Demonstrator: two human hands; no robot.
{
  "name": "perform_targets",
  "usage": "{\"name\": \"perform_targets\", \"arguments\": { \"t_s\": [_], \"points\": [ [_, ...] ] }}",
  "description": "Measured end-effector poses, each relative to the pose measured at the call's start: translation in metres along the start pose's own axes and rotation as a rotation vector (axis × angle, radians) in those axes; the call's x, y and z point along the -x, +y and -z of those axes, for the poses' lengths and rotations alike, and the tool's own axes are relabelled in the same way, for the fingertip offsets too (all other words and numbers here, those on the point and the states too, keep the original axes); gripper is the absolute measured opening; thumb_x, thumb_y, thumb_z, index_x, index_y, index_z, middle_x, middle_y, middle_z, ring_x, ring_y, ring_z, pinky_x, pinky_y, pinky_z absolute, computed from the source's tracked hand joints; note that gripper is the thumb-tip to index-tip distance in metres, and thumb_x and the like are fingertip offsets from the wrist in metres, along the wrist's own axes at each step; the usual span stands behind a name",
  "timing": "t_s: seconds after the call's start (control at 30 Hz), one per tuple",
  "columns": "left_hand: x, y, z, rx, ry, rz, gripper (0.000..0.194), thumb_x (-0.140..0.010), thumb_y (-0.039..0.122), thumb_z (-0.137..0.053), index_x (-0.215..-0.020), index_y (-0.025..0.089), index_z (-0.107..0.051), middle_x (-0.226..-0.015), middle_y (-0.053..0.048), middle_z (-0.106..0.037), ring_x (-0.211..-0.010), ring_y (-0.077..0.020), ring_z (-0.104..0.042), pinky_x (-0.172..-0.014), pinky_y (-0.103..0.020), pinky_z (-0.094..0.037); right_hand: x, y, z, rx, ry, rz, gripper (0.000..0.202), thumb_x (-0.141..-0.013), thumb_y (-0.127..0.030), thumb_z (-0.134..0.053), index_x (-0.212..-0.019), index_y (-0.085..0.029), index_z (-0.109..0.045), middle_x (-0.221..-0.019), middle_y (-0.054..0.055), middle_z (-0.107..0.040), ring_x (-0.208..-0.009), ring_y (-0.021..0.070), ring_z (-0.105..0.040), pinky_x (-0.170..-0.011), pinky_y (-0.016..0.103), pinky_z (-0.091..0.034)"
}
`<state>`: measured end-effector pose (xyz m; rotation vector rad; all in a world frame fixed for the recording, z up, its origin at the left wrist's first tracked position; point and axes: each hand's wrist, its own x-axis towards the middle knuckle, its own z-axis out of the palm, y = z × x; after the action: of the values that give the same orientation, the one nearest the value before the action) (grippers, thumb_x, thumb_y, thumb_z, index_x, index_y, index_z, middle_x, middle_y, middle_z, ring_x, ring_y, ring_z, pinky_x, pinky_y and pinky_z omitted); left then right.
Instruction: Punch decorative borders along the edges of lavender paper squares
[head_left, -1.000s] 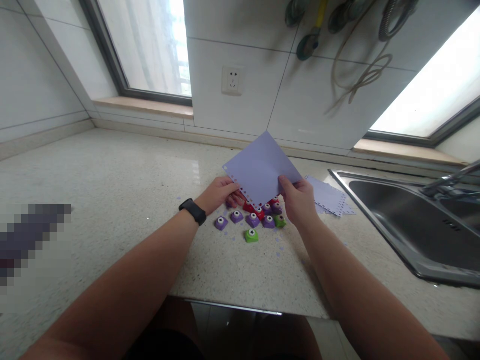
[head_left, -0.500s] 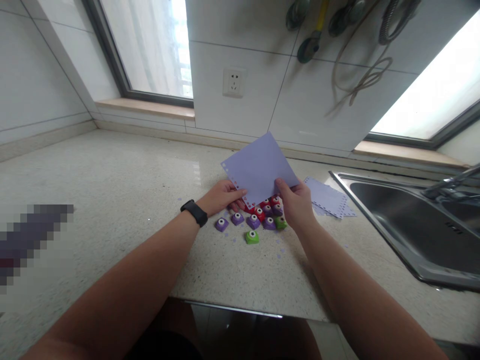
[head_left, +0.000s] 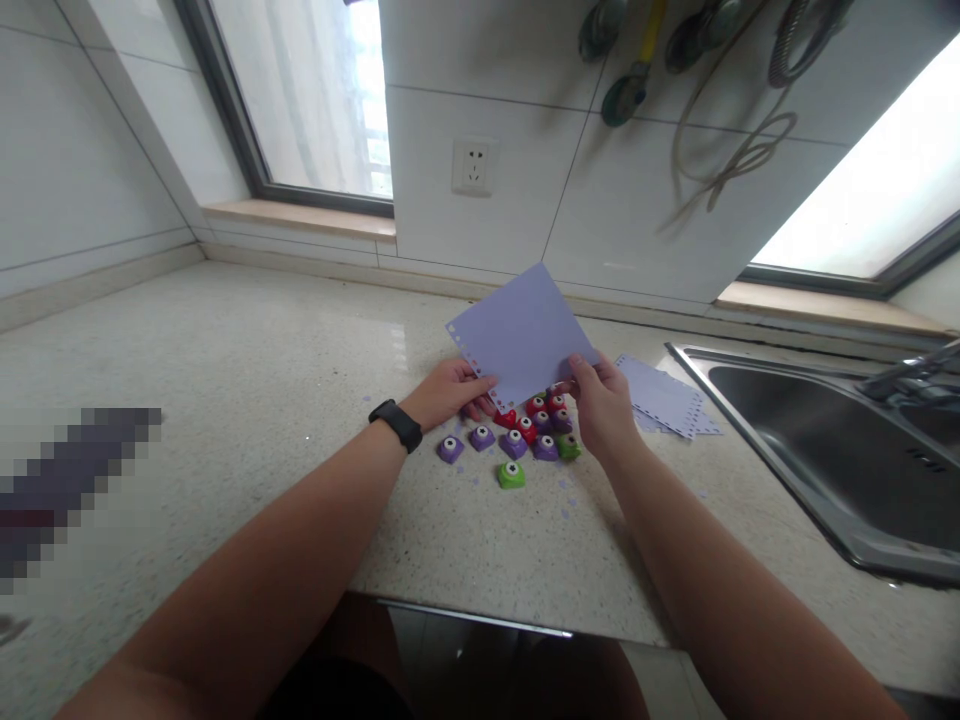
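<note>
A sheet of purple paper [head_left: 525, 330] is held up in both hands, with small cut-out shapes along its left edge. My left hand [head_left: 459, 388] pinches its lower left edge, thumb on top. At the lower right edge, my right hand [head_left: 598, 400] grips it, thumb on the face. Below the sheet, several small craft punches stand on the counter: a green punch [head_left: 511, 475] in front, a purple punch [head_left: 451, 449] at the left, a red punch [head_left: 526, 430] in the cluster. The paper partly hides the rearmost ones.
Purple sheets with punched edges [head_left: 664, 398] lie stacked right of my right hand, beside the steel sink [head_left: 787, 430]. Tiny paper bits [head_left: 564, 485] are scattered on the speckled counter [head_left: 262, 380]. A tiled wall with a socket [head_left: 473, 168] rises behind.
My right thumb has shifted slightly right along the paper's lower edge. The left hand keeps its hold, and the whole view has moved a little.
</note>
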<state>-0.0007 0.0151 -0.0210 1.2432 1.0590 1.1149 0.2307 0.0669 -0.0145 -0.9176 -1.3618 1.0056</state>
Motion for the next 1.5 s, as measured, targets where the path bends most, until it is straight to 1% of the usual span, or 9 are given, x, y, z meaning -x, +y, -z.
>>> {"name": "perform_targets", "arguments": {
  "t_s": [0.1,0.2,0.4,0.57,0.67,0.9,1.23,1.37,1.5],
  "points": [
    [-0.002,0.001,0.002,0.033,0.073,-0.023,0.023,-0.093,0.028,-0.075,-0.079,0.011,-0.069,-0.063,-0.010,-0.075,-0.042,-0.0111,-0.062,-0.044,-0.020,-0.047,0.001,-0.001,0.000,0.109,-0.008,0.012,0.024,-0.090,-0.045,-0.062,-0.102,-0.024,-0.064,-0.089,0.001,-0.069,-0.070,0.0174,-0.063,-0.064,0.032,-0.052],
    [-0.005,-0.001,0.004,0.086,0.175,-0.068,0.023,-0.091,0.031,-0.077,-0.082,0.011,-0.068,-0.062,-0.008,-0.074,-0.046,-0.0130,-0.065,-0.045,-0.022,-0.049,0.006,-0.004,0.001,0.355,-0.051,0.053,0.027,-0.093,-0.046,-0.058,-0.109,-0.024,-0.063,-0.098,0.004,-0.073,-0.079,0.0215,-0.065,-0.073,0.039,-0.052],
    [-0.010,-0.003,0.007,0.184,0.343,-0.144,0.025,-0.091,0.032,-0.076,-0.082,0.012,-0.065,-0.063,-0.006,-0.073,-0.051,-0.0129,-0.067,-0.047,-0.021,-0.050,0.019,-0.016,-0.006,0.774,-0.327,0.394,0.015,-0.097,-0.034,-0.058,-0.098,-0.023,-0.067,-0.094,0.008,-0.073,-0.090,0.0282,-0.062,-0.086,0.046,-0.048],
    [-0.010,-0.002,0.006,0.223,0.393,-0.156,0.020,-0.093,0.027,-0.072,-0.081,0.013,-0.063,-0.062,-0.005,-0.072,-0.052,-0.0123,-0.068,-0.046,-0.019,-0.049,0.034,-0.029,-0.020,0.863,-0.576,0.583,0.011,-0.099,-0.029,-0.060,-0.100,-0.022,-0.068,-0.095,0.008,-0.073,-0.094,0.0281,-0.060,-0.088,0.043,-0.048],
    [-0.010,-0.001,0.006,0.235,0.401,-0.156,0.018,-0.094,0.025,-0.071,-0.082,0.013,-0.064,-0.062,-0.005,-0.072,-0.052,-0.0122,-0.068,-0.046,-0.019,-0.049,0.041,-0.036,-0.026,0.901,-0.628,0.649,0.013,-0.100,-0.029,-0.060,-0.101,-0.022,-0.069,-0.098,0.009,-0.074,-0.095,0.0281,-0.061,-0.090,0.044,-0.047],
    [-0.010,-0.002,0.006,0.247,0.395,-0.145,0.021,-0.091,0.028,-0.076,-0.084,0.013,-0.064,-0.063,-0.005,-0.072,-0.051,-0.0127,-0.068,-0.046,-0.020,-0.048,0.034,-0.041,-0.014,0.875,-0.593,0.648,0.016,-0.102,-0.024,-0.054,-0.098,-0.021,-0.070,-0.092,0.008,-0.073,-0.090,0.0262,-0.061,-0.087,0.042,-0.048],
    [-0.011,-0.002,0.007,0.249,0.400,-0.127,0.024,-0.090,0.031,-0.078,-0.082,0.013,-0.064,-0.064,-0.005,-0.072,-0.051,-0.0121,-0.068,-0.046,-0.020,-0.048,0.041,-0.048,-0.022,0.941,-0.723,0.614,0.018,-0.102,-0.030,-0.054,-0.101,-0.024,-0.071,-0.100,0.008,-0.074,-0.098,0.0274,-0.062,-0.090,0.043,-0.045],
    [-0.011,-0.002,0.007,0.250,0.381,-0.125,0.026,-0.089,0.032,-0.079,-0.081,0.013,-0.063,-0.063,-0.005,-0.072,-0.050,-0.0125,-0.067,-0.046,-0.021,-0.048,0.035,-0.049,-0.011,0.993,-0.708,0.604,0.019,-0.101,-0.028,-0.055,-0.095,-0.023,-0.072,-0.094,0.008,-0.073,-0.095,0.0268,-0.061,-0.088,0.042,-0.044],
    [-0.010,-0.004,0.007,0.249,0.353,-0.125,0.025,-0.091,0.032,-0.076,-0.080,0.013,-0.064,-0.064,-0.007,-0.073,-0.050,-0.0131,-0.068,-0.046,-0.021,-0.049,0.029,-0.049,-0.003,1.064,-0.787,0.597,0.020,-0.101,-0.033,-0.057,-0.096,-0.023,-0.075,-0.096,0.008,-0.073,-0.099,0.0280,-0.061,-0.090,0.043,-0.043]
  ]
}}
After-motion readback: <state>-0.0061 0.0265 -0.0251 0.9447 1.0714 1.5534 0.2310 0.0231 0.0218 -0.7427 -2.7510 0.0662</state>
